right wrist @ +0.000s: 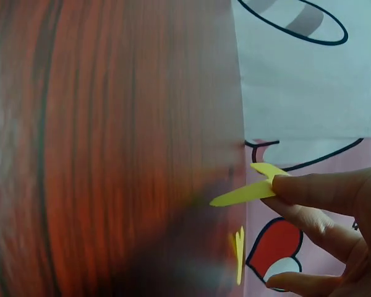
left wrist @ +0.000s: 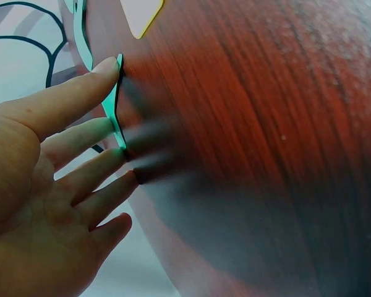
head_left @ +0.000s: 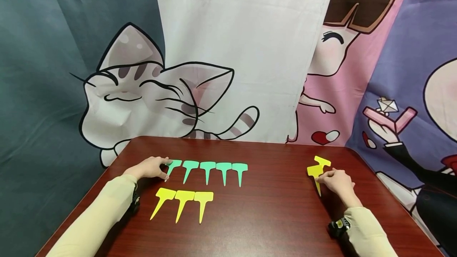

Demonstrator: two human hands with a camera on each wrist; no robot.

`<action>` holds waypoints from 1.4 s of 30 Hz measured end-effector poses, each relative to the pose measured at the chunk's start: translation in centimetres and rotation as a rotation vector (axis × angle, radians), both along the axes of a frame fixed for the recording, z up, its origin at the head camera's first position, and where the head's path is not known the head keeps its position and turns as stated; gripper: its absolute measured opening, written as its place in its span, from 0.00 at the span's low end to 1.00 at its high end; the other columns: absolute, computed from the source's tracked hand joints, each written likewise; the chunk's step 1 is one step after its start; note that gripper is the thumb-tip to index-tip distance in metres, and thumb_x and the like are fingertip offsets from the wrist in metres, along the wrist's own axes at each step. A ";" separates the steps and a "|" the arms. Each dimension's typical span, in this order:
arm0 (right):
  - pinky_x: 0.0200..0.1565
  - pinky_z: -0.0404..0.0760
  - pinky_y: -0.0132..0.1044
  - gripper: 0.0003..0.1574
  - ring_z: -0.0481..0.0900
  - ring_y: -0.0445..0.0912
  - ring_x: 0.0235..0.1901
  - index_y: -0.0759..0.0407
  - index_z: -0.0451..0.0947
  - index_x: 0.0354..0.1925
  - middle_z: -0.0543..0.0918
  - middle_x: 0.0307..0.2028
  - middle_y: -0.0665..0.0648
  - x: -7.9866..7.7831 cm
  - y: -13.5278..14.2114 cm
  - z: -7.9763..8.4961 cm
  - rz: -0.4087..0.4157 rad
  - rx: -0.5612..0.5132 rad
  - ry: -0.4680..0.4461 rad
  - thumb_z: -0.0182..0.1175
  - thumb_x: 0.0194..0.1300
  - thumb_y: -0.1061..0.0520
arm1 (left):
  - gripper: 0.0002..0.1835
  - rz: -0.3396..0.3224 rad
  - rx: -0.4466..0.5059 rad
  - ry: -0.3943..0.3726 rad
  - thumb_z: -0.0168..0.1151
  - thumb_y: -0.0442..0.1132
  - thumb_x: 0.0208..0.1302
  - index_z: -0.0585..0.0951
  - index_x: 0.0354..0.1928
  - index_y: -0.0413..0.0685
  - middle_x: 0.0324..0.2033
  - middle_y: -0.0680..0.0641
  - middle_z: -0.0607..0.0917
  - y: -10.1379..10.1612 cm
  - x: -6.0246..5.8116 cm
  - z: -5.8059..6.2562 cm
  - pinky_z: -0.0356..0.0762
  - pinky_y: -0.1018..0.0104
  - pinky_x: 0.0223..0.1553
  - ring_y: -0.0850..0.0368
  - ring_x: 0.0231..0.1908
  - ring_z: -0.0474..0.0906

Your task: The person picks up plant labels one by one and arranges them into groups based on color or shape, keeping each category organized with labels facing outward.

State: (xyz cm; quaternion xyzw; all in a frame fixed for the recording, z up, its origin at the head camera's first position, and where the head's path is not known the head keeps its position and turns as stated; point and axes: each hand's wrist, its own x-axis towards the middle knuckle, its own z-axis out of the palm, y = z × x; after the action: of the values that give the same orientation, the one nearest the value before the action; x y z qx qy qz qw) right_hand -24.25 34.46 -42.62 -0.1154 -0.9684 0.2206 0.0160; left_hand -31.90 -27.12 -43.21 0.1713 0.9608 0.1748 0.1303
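Several green T-shaped plant labels lie in a row on the table. My left hand is at the leftmost green label. In the left wrist view its thumb touches one end of that label, and fairly straight fingertips touch the other end. At the far right my right hand pinches a yellow T-shaped plant label between thumb and finger. The right wrist view shows this label raised above the tabletop. Another yellow label lies just behind it, partly covered.
Three yellow labels form a second row nearer me, below the green ones. The dark red wooden table ends at a back edge before a printed cloth backdrop with a cartoon cat.
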 end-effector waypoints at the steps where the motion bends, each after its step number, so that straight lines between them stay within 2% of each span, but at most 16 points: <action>1: 0.51 0.57 0.76 0.21 0.61 0.79 0.56 0.58 0.86 0.35 0.62 0.62 0.81 0.0 -0.2 0.0 0.010 0.004 0.013 0.62 0.56 0.43 | 0.37 -0.001 -0.001 0.001 0.70 0.46 0.55 0.70 0.66 0.43 0.68 0.33 0.62 0.0 0.0 0.0 0.66 0.38 0.58 0.30 0.66 0.57; 4: 0.53 0.56 0.76 0.21 0.57 0.79 0.61 0.59 0.86 0.34 0.64 0.61 0.81 0.0 -1.0 -0.1 0.050 0.010 0.054 0.62 0.56 0.43 | 0.37 -0.002 -0.003 0.005 0.70 0.46 0.55 0.70 0.66 0.43 0.68 0.33 0.62 0.0 -0.1 -0.1 0.66 0.38 0.58 0.30 0.66 0.57; 8: 0.54 0.45 0.81 0.17 0.48 0.79 0.65 0.60 0.85 0.30 0.63 0.62 0.80 0.0 -2.2 -0.1 0.115 -0.034 0.113 0.65 0.56 0.47 | 0.37 -0.003 -0.005 0.009 0.70 0.46 0.55 0.70 0.66 0.43 0.68 0.33 0.62 0.0 -0.1 -0.2 0.66 0.39 0.58 0.30 0.66 0.57; 10: 0.53 0.42 0.82 0.15 0.47 0.79 0.65 0.60 0.86 0.29 0.63 0.62 0.80 -0.1 -2.8 -0.1 0.142 -0.052 0.143 0.65 0.55 0.49 | 0.37 -0.002 -0.003 0.008 0.70 0.46 0.55 0.70 0.66 0.43 0.68 0.33 0.62 0.0 -0.1 -0.2 0.66 0.39 0.58 0.30 0.66 0.57; 14: 0.54 0.42 0.81 0.13 0.48 0.80 0.64 0.59 0.86 0.28 0.64 0.61 0.80 -0.1 -3.9 0.0 0.173 -0.062 0.184 0.67 0.55 0.50 | 0.37 -0.004 -0.004 0.005 0.70 0.46 0.55 0.70 0.66 0.43 0.68 0.33 0.62 0.0 -0.1 -0.2 0.66 0.38 0.58 0.30 0.66 0.56; 23: 0.58 0.36 0.78 0.12 0.43 0.77 0.67 0.60 0.87 0.29 0.59 0.65 0.80 -0.2 -6.3 0.4 0.195 -0.135 0.173 0.68 0.55 0.52 | 0.36 -0.021 0.004 0.009 0.69 0.45 0.55 0.70 0.66 0.42 0.68 0.32 0.62 -0.1 -0.1 -0.1 0.66 0.38 0.58 0.29 0.66 0.56; 30: 0.59 0.39 0.78 0.08 0.44 0.78 0.66 0.57 0.87 0.26 0.64 0.62 0.80 -0.1 -8.3 0.1 0.237 -0.137 0.189 0.68 0.54 0.53 | 0.36 -0.012 0.005 0.004 0.69 0.45 0.56 0.70 0.66 0.41 0.68 0.32 0.62 0.0 0.1 0.0 0.66 0.38 0.58 0.29 0.66 0.57; 36: 0.59 0.38 0.78 0.07 0.43 0.77 0.67 0.57 0.86 0.25 0.63 0.63 0.80 0.1 -9.9 0.0 0.261 -0.154 0.175 0.69 0.53 0.55 | 0.36 -0.022 -0.001 0.006 0.70 0.45 0.55 0.70 0.66 0.41 0.68 0.32 0.62 -0.1 -0.1 0.0 0.66 0.38 0.58 0.29 0.66 0.57; 42: 0.59 0.38 0.78 0.06 0.45 0.76 0.67 0.56 0.86 0.23 0.66 0.61 0.80 0.3 -11.5 -0.3 0.298 -0.178 0.190 0.69 0.53 0.56 | 0.37 -0.025 -0.007 0.006 0.70 0.46 0.54 0.70 0.65 0.41 0.68 0.32 0.63 -0.2 -0.2 0.0 0.65 0.38 0.59 0.29 0.66 0.56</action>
State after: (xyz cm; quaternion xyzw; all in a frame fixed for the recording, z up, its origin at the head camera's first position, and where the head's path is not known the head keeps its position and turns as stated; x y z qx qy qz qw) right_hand -23.94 22.91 -42.95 0.0494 -0.9456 0.3151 0.0641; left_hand -32.14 -27.30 -43.19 0.1834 0.9595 0.1694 0.1303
